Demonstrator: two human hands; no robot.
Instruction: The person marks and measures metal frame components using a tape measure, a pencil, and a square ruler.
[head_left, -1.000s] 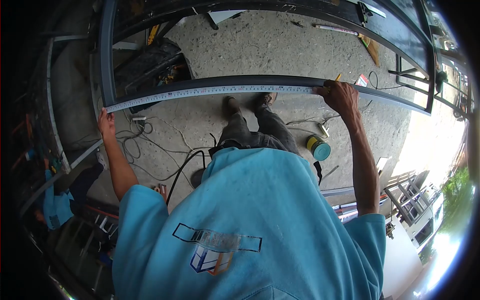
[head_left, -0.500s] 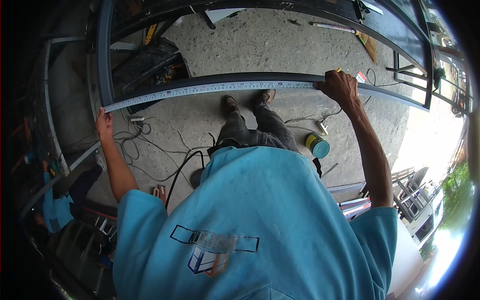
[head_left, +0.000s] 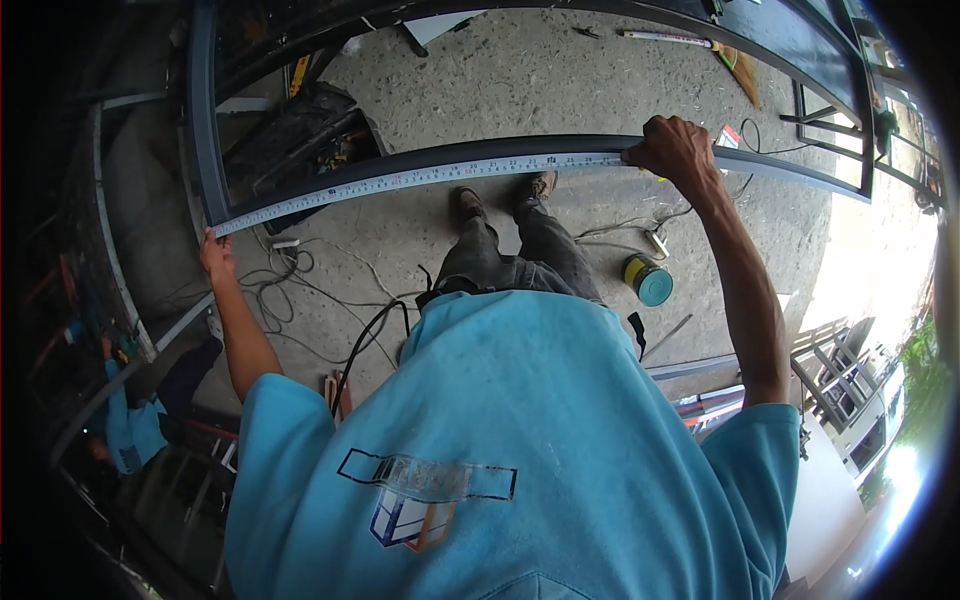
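A white tape measure is stretched along the near bar of a dark metal frame. At the frame's left corner, the fingers of my left hand pinch the end of the tape. My right hand is closed around the tape farther along the same bar, its knuckles up. Whatever lies inside the right palm is hidden. Numbers on the blade face up toward me.
A dark toolbox lies beneath the frame at left. Cables coil on the concrete floor. A green-lidded can stands at right. A broom lies beyond. Another person is at far left.
The view has turned slightly, so the frame's left end sits lower and its right end higher. Both hands keep hold of the tape. The other person appears shifted slightly right.
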